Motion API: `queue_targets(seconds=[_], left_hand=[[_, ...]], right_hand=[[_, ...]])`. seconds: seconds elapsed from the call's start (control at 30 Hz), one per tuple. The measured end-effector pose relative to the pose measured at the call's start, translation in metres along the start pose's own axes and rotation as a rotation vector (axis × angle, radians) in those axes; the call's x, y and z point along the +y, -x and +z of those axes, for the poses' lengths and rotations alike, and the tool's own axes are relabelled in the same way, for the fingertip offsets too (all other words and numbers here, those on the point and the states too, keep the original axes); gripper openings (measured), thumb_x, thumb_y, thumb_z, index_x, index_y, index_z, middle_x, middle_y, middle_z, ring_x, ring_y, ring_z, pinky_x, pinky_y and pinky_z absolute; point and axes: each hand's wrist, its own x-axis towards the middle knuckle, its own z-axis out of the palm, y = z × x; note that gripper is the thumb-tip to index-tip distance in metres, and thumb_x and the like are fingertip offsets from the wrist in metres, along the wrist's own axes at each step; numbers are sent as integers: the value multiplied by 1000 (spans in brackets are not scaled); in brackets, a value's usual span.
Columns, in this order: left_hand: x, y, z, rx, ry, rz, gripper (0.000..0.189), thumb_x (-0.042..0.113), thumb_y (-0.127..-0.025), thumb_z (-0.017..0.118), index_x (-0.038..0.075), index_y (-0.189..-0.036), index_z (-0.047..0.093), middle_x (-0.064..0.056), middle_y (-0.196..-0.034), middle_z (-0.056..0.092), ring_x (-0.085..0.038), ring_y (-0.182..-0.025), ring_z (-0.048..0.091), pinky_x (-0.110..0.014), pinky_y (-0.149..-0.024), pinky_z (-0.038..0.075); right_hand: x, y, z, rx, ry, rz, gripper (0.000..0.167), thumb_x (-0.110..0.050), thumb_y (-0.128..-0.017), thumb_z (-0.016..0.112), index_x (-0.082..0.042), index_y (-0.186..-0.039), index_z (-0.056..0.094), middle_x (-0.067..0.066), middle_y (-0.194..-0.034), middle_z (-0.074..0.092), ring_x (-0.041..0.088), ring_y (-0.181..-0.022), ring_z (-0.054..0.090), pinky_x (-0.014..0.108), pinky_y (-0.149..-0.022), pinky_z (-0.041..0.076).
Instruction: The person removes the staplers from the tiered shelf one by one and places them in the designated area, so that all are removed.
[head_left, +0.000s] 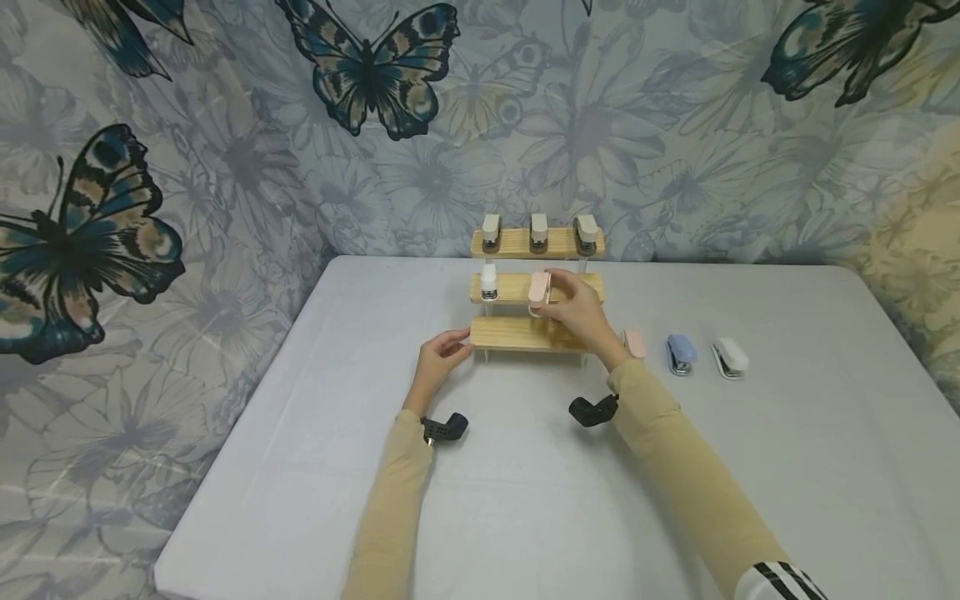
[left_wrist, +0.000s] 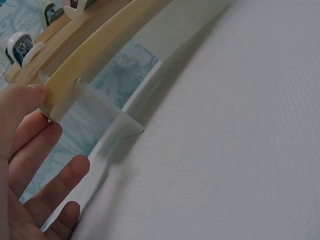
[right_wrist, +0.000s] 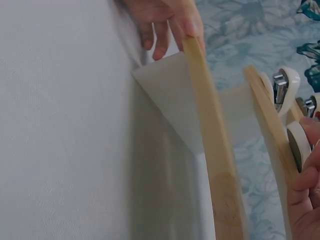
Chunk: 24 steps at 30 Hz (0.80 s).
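Observation:
A three-tier wooden display stand rises in steps toward the back of the table. My right hand grips a pink mini stapler upright at the middle tier; in the right wrist view its base is right at the board. To its left on that tier is a white stapler. Three cream staplers line the top tier. At the lowest board's left end, my left hand pinches the board, thumb above and a finger beneath, other fingers spread.
Right of the stand on the white table lie a second pink stapler, partly behind the right arm, a blue stapler and a white stapler. A butterfly-patterned curtain hangs close behind the stand.

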Motion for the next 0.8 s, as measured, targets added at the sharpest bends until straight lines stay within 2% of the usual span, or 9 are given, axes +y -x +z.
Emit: queue_targets(seconds=[0.07, 0.13, 0.17, 0.27, 0.3, 0.4, 0.5, 0.6, 0.8], left_hand=[[0, 0, 0, -2, -2, -4, 29, 6, -82, 65, -8, -107, 59, -18, -105, 61, -22, -81, 60, -28, -72, 48], [0, 0, 0, -7, -1, -7, 29, 6, -82, 65, -8, -108, 59, -18, -105, 61, -26, -82, 59, -27, -71, 48], [0, 0, 0, -9, 0, -8, 30, 6, -82, 65, -8, -108, 59, -19, -105, 61, -27, -82, 59, -27, -71, 48], [-1, -1, 0, -14, 7, -8, 30, 5, -82, 65, -8, -108, 59, -20, -105, 61, -31, -82, 59, -26, -69, 47], [-1, 0, 0, -16, 9, -12, 30, 5, -82, 65, -8, -108, 59, -19, -105, 61, -31, -83, 59, -26, -70, 47], [1, 1, -1, -15, 5, -20, 30, 6, -83, 65, -7, -109, 59, -19, -106, 61, -29, -84, 59, -28, -74, 47], [3, 2, -1, -11, -4, -32, 31, 7, -83, 65, -7, -110, 59, -18, -106, 61, -26, -85, 59, -31, -78, 47], [3, 2, 0, -10, -5, -33, 30, 7, -83, 65, -7, -109, 59, -17, -107, 60, -25, -86, 59, -32, -79, 47], [4, 2, 0, -10, -3, -39, 30, 7, -83, 65, -6, -109, 59, -17, -107, 61, -23, -85, 59, -31, -78, 46]], right_hand=[[-1, 2, -2, -17, -19, 9, 70, -11, -72, 76, -5, -132, 41, 13, -129, 46, 21, -78, 59, 35, -67, 51], [-2, 3, -3, -29, -16, 13, 70, -11, -72, 76, -5, -132, 41, 13, -129, 46, 17, -67, 58, 33, -63, 52], [-3, 4, -4, -29, -5, 13, 70, -11, -72, 76, -5, -132, 41, 13, -128, 46, 16, -66, 58, 31, -62, 52], [-7, 6, -5, -30, 79, -23, 69, -11, -69, 78, -6, -129, 45, 13, -126, 48, 19, -87, 57, 33, -74, 48], [-8, 8, -4, -33, 101, -36, 69, -11, -68, 79, -7, -129, 47, 13, -125, 49, 21, -85, 57, 32, -71, 48], [-9, 12, -2, -48, 150, -86, 68, -12, -66, 80, -7, -127, 49, 13, -121, 53, 19, -68, 56, 27, -59, 46], [-9, 17, -1, -85, 144, -105, 68, -12, -67, 79, -7, -128, 48, 13, -119, 53, 11, -40, 36, 22, -39, 34], [-6, 21, -3, -110, 135, -97, 70, -15, -67, 80, -8, -129, 47, 12, -121, 51, 7, -37, 30, 21, -38, 32], [-3, 26, -13, -123, 138, -82, 72, -18, -67, 80, -7, -130, 46, 14, -125, 48, 6, -41, 37, 20, -41, 34]])
